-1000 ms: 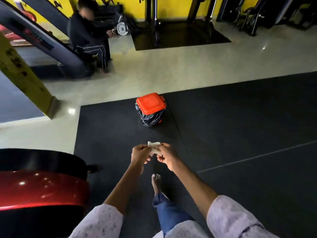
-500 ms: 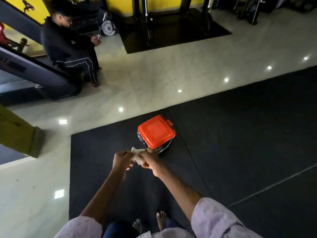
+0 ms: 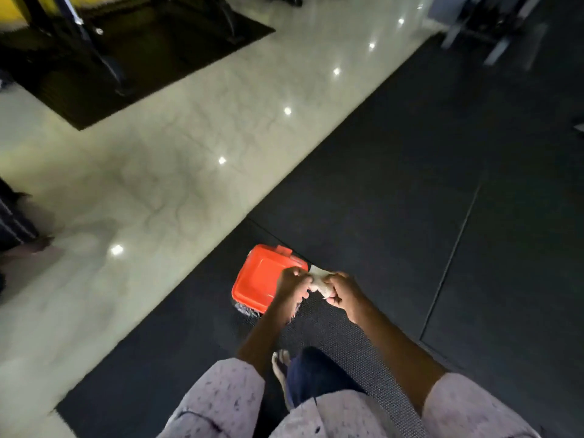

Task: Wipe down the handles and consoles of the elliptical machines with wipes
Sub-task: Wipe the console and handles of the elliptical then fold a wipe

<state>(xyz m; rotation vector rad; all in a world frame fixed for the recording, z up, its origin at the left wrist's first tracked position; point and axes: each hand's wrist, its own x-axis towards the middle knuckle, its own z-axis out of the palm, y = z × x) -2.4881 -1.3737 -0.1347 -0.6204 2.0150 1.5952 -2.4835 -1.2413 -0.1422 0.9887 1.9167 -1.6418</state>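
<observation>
A person is walking up to the red-lidded bin (image 3: pixel 264 286) on the black mat, now right at their feet instead of ahead, left hand (image 3: pixel 292 287) and right hand (image 3: pixel 343 292) both pinching a crumpled wipe (image 3: pixel 319 279) just above it, probably to throw away.

glossy pale tile floor (image 3: pixel 177 172) with ceiling-light reflections runs between dark rubber mats (image 3: pixel 410 172); black machine frames (image 3: pixel 91 49) stand on the far mat.
</observation>
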